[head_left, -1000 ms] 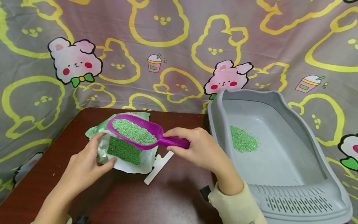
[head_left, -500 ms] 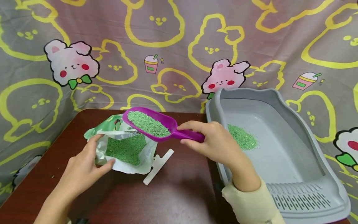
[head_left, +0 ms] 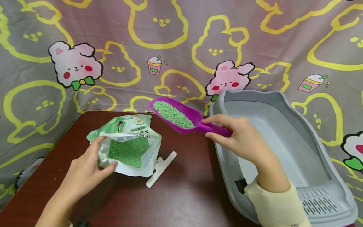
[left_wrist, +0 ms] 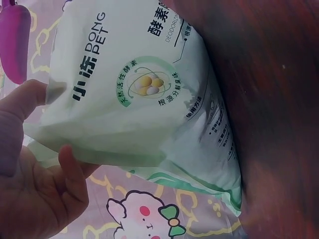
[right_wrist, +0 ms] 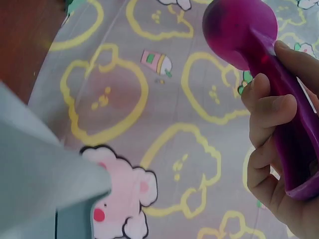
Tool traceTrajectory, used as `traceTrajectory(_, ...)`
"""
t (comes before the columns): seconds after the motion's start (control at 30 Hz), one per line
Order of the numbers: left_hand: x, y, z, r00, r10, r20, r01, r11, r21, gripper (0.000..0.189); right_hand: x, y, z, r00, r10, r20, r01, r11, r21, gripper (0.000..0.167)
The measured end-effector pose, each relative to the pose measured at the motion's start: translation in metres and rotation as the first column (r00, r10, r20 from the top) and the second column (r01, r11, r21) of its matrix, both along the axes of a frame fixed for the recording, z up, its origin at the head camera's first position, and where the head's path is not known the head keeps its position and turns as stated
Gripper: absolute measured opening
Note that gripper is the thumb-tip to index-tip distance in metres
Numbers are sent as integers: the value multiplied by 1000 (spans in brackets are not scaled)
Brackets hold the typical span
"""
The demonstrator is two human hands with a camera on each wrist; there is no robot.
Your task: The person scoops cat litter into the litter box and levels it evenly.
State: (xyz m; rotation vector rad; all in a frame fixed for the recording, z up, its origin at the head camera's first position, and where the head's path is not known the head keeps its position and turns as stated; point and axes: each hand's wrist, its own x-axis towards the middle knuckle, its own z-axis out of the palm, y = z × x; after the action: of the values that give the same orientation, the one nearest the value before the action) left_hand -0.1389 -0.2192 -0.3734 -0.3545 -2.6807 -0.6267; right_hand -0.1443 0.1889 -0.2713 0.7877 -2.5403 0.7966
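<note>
A purple scoop [head_left: 195,117] heaped with green pellets [head_left: 173,114] is in my right hand [head_left: 245,140], which grips its handle above the left rim of the grey litter box [head_left: 224,164]. In the right wrist view the fingers [right_wrist: 271,112] wrap round the handle, and the scoop's underside [right_wrist: 239,32] shows. My left hand [head_left: 85,168] pinches the left edge of an open white and green litter bag [head_left: 133,171], with thumb and fingers apart at its mouth. Green pellets [head_left: 129,153] fill the bag's inside. Printed lettering covers the bag's outside [left_wrist: 134,119] in the left wrist view.
A white sealing clip [head_left: 161,170] lies on the dark wooden table [head_left: 181,195], just right of the bag. The litter box has raised walls and a slotted front ledge [head_left: 320,201]. A patterned curtain [head_left: 175,56] hangs behind the table.
My right hand has carried the loaded scoop from over the bag's mouth rightward and slightly up towards the litter box. The left hand stays on the bag. The forearm now hides the pellets in the box.
</note>
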Motion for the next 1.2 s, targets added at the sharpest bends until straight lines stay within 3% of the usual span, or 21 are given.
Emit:
traceTrajectory(0.7,0,-1,0,1000,3,7,-3,1000,-3,87,13,78,1,974,-170,-148,183,980,80,40)
traceTrajectory(0.87,0,-1,0,999,5,32,-5,1000,-1,88,15,91,-3,971,-182,-158,195,979,67,39)
traceTrajectory(1.2,1,-1,-1,1000,1,14,-1,1000,0,87,15,121,-14,962,-240,-132,247,968,42,38)
